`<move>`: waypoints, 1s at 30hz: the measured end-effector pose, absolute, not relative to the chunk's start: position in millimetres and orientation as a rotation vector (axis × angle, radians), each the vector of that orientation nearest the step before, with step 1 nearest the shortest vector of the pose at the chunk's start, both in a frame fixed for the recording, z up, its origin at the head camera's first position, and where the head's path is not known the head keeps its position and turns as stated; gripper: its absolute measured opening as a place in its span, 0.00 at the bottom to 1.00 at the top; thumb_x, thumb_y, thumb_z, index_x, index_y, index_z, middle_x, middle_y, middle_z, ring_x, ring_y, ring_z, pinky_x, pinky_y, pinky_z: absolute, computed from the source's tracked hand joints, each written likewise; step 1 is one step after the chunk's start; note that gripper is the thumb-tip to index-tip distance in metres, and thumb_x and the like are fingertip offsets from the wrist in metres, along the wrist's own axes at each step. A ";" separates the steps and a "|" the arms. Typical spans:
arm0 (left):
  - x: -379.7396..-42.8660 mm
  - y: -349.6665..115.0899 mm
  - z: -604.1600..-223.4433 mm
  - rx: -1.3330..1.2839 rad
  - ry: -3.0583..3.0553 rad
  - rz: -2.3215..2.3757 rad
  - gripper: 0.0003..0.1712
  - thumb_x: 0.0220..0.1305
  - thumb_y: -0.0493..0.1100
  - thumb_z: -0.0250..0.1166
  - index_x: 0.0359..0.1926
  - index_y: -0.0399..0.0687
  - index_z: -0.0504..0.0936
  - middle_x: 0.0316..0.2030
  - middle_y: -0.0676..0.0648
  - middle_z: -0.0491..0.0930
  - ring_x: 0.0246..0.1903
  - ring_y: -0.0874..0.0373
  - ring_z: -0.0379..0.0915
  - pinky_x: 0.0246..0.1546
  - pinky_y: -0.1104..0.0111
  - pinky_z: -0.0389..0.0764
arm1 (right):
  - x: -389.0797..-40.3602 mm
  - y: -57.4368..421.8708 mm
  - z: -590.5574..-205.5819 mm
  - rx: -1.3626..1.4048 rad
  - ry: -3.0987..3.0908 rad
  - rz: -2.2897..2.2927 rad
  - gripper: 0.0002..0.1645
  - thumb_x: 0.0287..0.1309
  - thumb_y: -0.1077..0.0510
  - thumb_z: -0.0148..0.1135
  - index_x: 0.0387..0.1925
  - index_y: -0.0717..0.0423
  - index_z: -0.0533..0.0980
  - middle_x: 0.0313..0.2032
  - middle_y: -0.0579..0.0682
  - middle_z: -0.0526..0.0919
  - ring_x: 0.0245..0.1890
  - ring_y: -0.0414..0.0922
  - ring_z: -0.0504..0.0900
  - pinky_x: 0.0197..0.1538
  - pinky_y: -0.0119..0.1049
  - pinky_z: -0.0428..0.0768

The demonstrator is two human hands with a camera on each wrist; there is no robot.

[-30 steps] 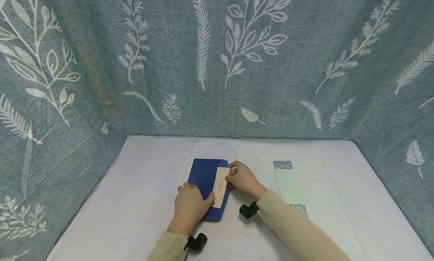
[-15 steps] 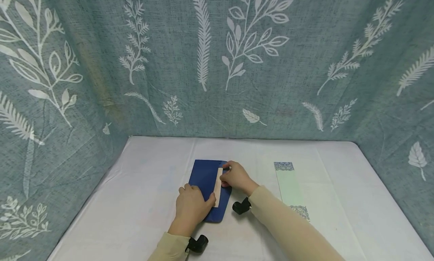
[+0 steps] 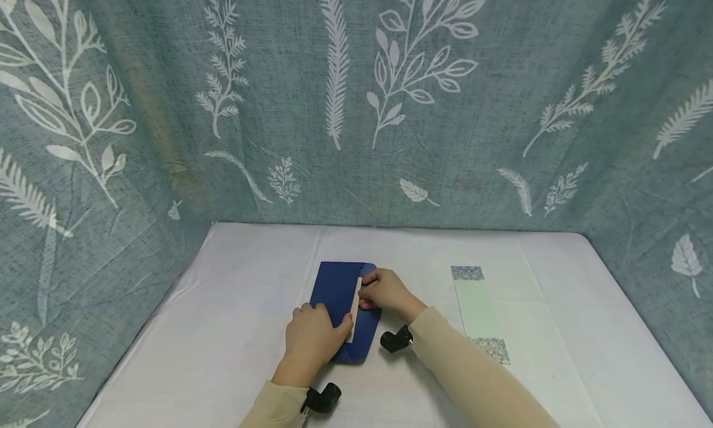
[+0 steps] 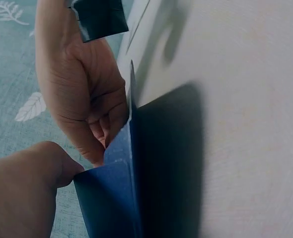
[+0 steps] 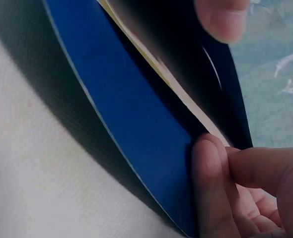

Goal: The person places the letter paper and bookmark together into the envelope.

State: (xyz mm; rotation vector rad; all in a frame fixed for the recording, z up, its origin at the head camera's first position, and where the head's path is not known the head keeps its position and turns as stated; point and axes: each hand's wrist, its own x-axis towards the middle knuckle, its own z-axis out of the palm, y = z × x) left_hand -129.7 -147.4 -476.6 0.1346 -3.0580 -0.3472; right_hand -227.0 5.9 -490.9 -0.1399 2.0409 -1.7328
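A dark blue envelope [image 3: 337,282] lies on the table, its flap [image 3: 369,335] spread out along the right side. A cream card [image 3: 354,310] is mostly inside it; only a narrow strip sticks out of the opening. My right hand [image 3: 387,293] pinches that strip between thumb and fingers over the flap; the card's pale edge [image 5: 186,105] runs between the dark blue panels in the right wrist view. My left hand [image 3: 313,335] holds the envelope's lower left part, its thumb at the opening's edge. In the left wrist view that thumb [image 4: 42,168] touches a raised blue panel [image 4: 107,193].
To the right lies a pale green paper strip [image 3: 475,310] with blue patterned ends. A white cloth [image 3: 223,329] covers the table. A green-blue curtain [image 3: 356,187] with white leaf prints hangs behind and at the sides.
The cream card has slid left into the envelope, so less of it shows. My right hand has moved left with it. My left hand has stayed nearly in place.
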 end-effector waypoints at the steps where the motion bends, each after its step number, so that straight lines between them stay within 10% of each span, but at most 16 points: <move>1: -129.6 -147.2 -476.6 0.133 -3.054 -0.351 0.43 0.53 0.68 0.49 0.43 0.29 0.76 0.34 0.33 0.72 0.37 0.40 0.68 0.31 0.52 0.73 | -226.8 6.4 -490.6 -0.141 2.040 -1.734 0.16 0.48 0.69 0.59 0.41 0.69 0.68 0.27 0.59 0.80 0.22 0.46 0.81 0.29 0.36 0.79; 30: -131.9 -144.4 -474.2 0.090 -3.053 -0.279 0.41 0.45 0.69 0.56 0.36 0.31 0.79 0.32 0.35 0.71 0.34 0.41 0.67 0.29 0.54 0.72 | -221.7 7.1 -489.3 -0.107 2.046 -1.742 0.12 0.50 0.68 0.60 0.37 0.68 0.70 0.29 0.58 0.79 0.25 0.45 0.81 0.31 0.35 0.79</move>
